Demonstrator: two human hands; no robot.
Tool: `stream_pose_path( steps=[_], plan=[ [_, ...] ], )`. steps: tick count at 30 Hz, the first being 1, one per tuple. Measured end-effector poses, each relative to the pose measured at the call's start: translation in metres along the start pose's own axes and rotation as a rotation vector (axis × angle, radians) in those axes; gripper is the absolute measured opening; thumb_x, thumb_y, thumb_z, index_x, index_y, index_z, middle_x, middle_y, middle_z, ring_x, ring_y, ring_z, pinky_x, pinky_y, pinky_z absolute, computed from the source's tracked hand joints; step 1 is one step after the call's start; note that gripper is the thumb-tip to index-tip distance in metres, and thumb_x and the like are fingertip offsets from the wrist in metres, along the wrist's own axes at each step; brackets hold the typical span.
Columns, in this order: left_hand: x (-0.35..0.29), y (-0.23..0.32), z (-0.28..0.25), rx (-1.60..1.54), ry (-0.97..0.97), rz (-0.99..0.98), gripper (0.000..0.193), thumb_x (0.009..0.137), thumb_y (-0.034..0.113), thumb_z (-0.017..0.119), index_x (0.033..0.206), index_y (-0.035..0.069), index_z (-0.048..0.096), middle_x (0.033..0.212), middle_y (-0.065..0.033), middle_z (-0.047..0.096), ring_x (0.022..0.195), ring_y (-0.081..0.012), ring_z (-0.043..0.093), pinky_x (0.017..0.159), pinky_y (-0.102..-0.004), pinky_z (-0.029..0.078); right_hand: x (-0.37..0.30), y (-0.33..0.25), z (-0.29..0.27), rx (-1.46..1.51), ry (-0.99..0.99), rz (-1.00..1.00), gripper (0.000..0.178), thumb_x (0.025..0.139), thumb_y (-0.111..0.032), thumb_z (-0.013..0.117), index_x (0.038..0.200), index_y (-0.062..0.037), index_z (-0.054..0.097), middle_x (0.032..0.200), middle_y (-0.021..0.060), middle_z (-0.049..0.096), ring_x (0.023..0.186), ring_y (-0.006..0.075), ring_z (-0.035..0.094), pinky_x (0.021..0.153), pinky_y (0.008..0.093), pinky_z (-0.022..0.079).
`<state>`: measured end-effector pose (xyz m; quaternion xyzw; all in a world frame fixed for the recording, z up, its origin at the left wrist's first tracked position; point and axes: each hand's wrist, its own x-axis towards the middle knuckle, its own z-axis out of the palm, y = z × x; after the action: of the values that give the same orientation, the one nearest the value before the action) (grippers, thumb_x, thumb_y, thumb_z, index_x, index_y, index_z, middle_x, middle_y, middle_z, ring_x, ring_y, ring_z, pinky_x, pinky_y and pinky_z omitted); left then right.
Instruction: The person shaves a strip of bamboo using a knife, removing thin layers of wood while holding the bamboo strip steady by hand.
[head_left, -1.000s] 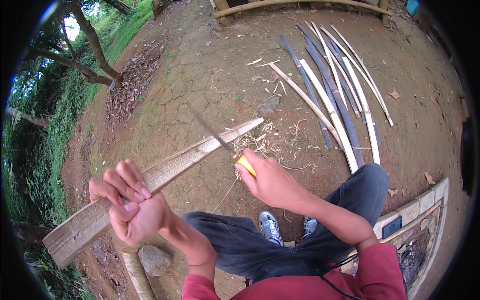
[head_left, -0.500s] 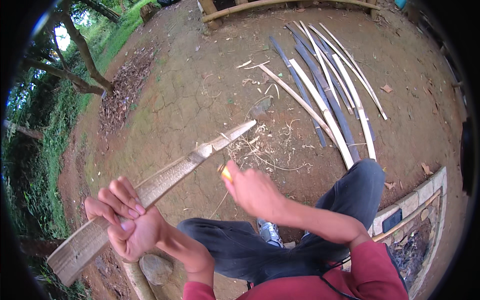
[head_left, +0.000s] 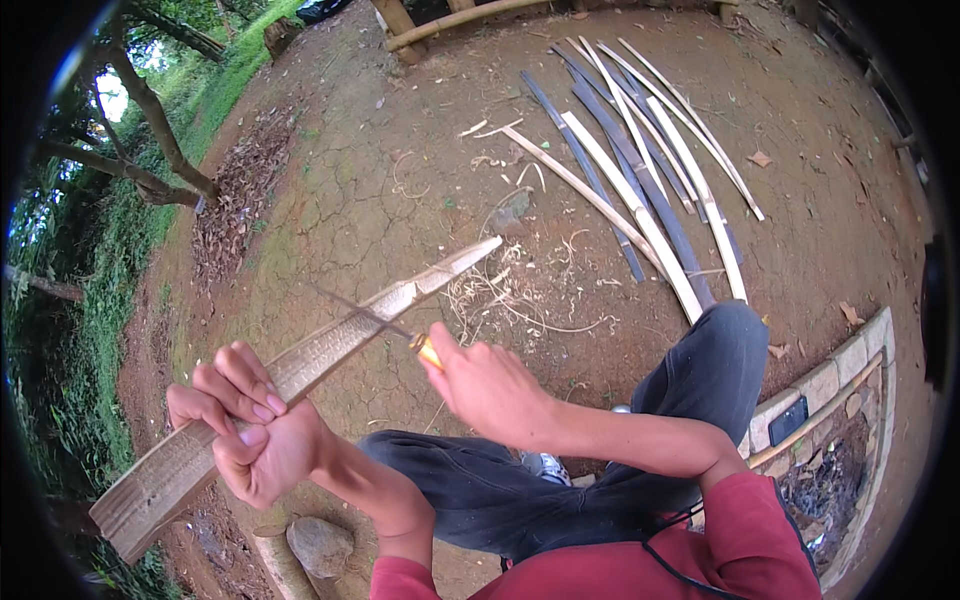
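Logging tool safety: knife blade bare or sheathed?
Bare: the dark blade juts uncovered from the yellow handle in the right hand, seen crossing the strip.

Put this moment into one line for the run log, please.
Left hand: grips wooden strip; Right hand: holds yellow-handled knife; Blade: crosses strip in view, contact unclear; Ground: curled shavings, pale and dark strips

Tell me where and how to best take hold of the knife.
By the yellow handle, from the picture's lower right, where the right grip holds it: the blade points up-left over the wooden strip, so that side should keep clear of the blade.
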<state>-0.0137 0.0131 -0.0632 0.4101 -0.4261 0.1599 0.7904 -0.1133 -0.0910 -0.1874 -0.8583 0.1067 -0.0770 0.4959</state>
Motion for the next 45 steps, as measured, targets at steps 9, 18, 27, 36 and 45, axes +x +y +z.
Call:
stream_pose_path(
  steps=[9,18,27,36,45],
  plan=[
    [-0.007,0.004,0.005,0.056,0.006,0.005,0.014,0.052,0.005,0.039,0.064,0.009,0.032,0.05,-0.0045,0.03,0.041,-0.0121,0.026,0.044,-0.0244,0.024,0.026,0.06,0.036,-0.268,0.108,0.111,0.027,0.095,-0.023,0.049,0.108,0.0004,0.043,0.058,0.0173,0.059,0.054,0.0361,0.062,0.046,0.0452,0.05],
    [0.006,-0.003,-0.017,-0.061,-0.012,0.006,0.015,0.052,0.004,0.041,0.064,0.009,0.034,0.05,-0.0043,0.032,0.041,-0.0125,0.027,0.044,-0.0243,0.026,0.005,-0.001,0.003,0.228,-0.081,-0.018,0.024,0.096,-0.022,0.048,0.098,0.0016,0.046,0.061,0.0197,0.06,0.056,0.0378,0.063,0.051,0.0463,0.05],
    [0.007,-0.008,-0.007,0.136,0.087,0.07,0.017,0.051,0.003,0.04,0.064,0.011,0.032,0.051,-0.0026,0.03,0.041,-0.0108,0.025,0.041,-0.0246,0.024,0.04,0.053,0.039,-0.218,0.078,0.033,0.022,0.097,-0.025,0.048,0.096,-0.0035,0.043,0.063,0.0123,0.062,0.056,0.0274,0.066,0.042,0.0374,0.05],
    [0.004,0.001,-0.013,0.023,0.016,0.016,0.017,0.049,0.005,0.04,0.065,0.009,0.034,0.05,-0.004,0.031,0.041,-0.0127,0.026,0.044,-0.0248,0.028,0.006,-0.006,0.004,0.213,-0.085,-0.034,0.022,0.099,-0.022,0.04,0.106,-0.0002,0.04,0.051,0.0152,0.054,0.047,0.034,0.06,0.039,0.0434,0.046],
    [0.004,-0.001,-0.007,0.127,0.049,0.044,0.017,0.051,0.005,0.04,0.065,0.011,0.034,0.05,-0.0018,0.03,0.041,-0.011,0.025,0.042,-0.0234,0.026,0.043,0.054,0.049,-0.08,0.093,0.016,0.027,0.098,-0.031,0.044,0.099,-0.005,0.041,0.059,0.0151,0.059,0.046,0.0292,0.06,0.035,0.0403,0.042]
  ],
)
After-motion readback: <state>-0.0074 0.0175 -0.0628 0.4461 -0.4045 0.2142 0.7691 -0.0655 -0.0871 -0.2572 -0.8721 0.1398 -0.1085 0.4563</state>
